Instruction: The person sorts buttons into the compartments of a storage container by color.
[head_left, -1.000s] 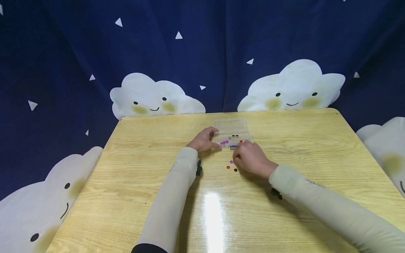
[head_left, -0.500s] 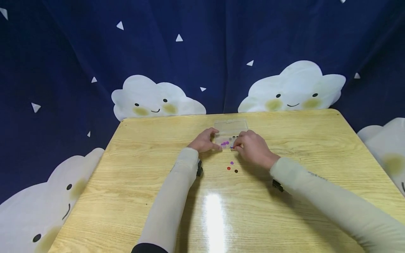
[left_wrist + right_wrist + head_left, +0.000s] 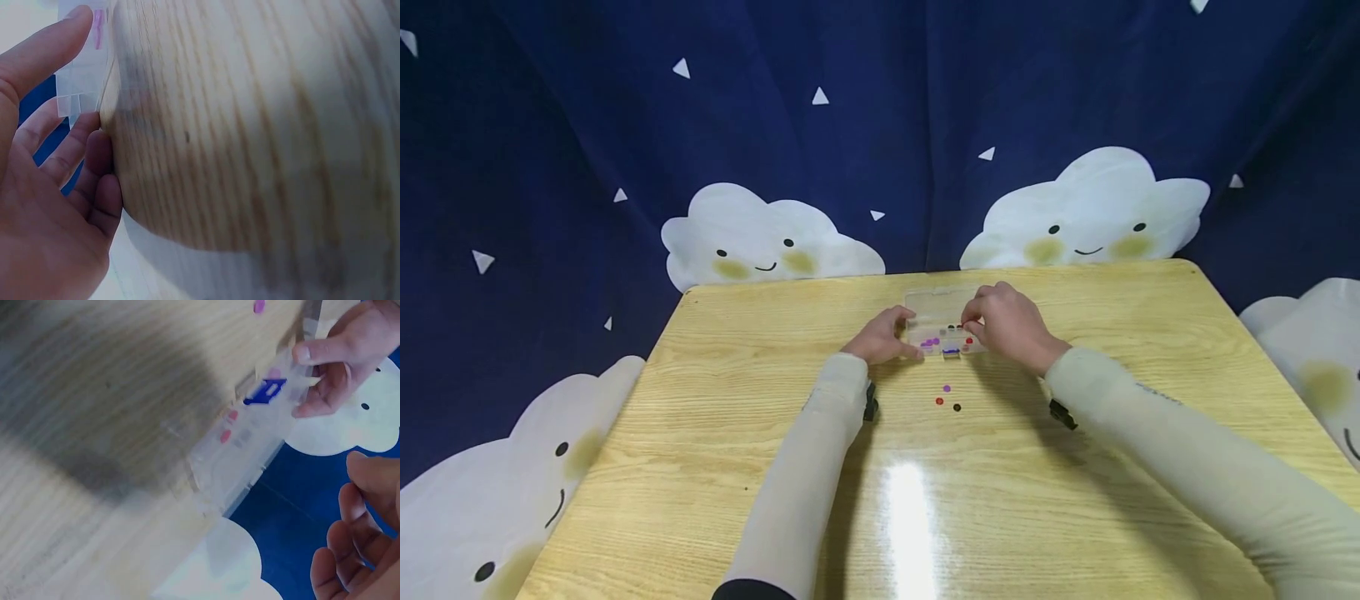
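A clear plastic box point(image 3: 934, 323) with its lid folded back lies near the far edge of the table. My left hand point(image 3: 880, 336) holds the box's left end between thumb and fingers; the left wrist view shows the thumb point(image 3: 59, 40) over the clear wall. Above the box, my right hand point(image 3: 1009, 325) pinches what looks like a small red disc point(image 3: 959, 326) at its fingertips. Inside the box are purple discs point(image 3: 930, 342), red discs point(image 3: 225, 436) and a dark one point(image 3: 951, 327). A blue piece point(image 3: 265, 392) shows at its front side.
In front of the box, a purple disc point(image 3: 947, 388), a red disc point(image 3: 939, 402) and a black disc point(image 3: 957, 407) lie loose on the wooden table point(image 3: 760, 400). A dark blue curtain point(image 3: 910, 125) with clouds hangs behind the table.
My right hand has picked the red disc off the table in front of the box and carried it forward over the box. The left hand has kept its place at the box.
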Demonstrator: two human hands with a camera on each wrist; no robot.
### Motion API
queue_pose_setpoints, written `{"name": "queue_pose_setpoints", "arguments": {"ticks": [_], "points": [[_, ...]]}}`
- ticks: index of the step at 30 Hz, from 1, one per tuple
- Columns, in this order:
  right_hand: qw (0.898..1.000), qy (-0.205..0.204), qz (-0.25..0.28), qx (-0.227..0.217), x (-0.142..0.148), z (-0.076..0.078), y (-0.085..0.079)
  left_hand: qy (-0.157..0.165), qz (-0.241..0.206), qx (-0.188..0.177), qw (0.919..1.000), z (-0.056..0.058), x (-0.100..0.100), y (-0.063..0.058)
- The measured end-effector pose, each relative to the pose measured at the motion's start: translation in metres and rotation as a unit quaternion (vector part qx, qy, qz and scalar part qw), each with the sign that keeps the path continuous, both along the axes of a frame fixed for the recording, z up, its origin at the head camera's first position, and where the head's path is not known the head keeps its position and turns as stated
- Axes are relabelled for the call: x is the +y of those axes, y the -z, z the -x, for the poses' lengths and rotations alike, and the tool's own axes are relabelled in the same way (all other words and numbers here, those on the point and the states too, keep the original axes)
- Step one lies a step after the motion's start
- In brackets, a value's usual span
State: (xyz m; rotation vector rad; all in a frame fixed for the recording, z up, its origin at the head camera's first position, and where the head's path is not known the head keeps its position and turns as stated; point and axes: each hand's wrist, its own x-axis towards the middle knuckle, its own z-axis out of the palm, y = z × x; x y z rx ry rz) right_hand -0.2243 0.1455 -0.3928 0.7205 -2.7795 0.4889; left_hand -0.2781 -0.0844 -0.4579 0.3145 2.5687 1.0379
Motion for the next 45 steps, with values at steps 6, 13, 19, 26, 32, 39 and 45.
{"name": "queue_pose_setpoints", "arguments": {"ticks": [6,13,19,26,32,39,45], "points": [[1.0,-0.001,-0.022,0.014,0.001,0.007,-0.002,0.0,-0.001,-0.001,1.0,-0.002,-0.002,-0.001],[0.999,0.026,-0.021,-0.036,0.002,0.011,0.006,-0.007,0.005,-0.006,0.9999,-0.004,-0.003,0.0],[0.997,0.003,0.026,-0.069,0.011,0.023,0.022,-0.005,0.0,-0.007,1.0,-0.005,-0.004,-0.001],[0.993,-0.012,0.064,-0.098,0.024,0.035,0.039,-0.001,0.002,-0.003,1.0,-0.003,-0.003,0.0],[0.993,-0.007,0.06,-0.104,0.027,0.037,0.043,0.0,-0.003,-0.001,1.0,-0.001,-0.003,0.002],[0.993,-0.011,0.056,-0.107,0.026,0.037,0.044,0.002,-0.004,0.0,1.0,-0.002,-0.003,0.0],[0.993,-0.015,0.052,-0.105,0.024,0.037,0.044,0.005,-0.006,0.003,1.0,-0.003,-0.002,-0.001]]}}
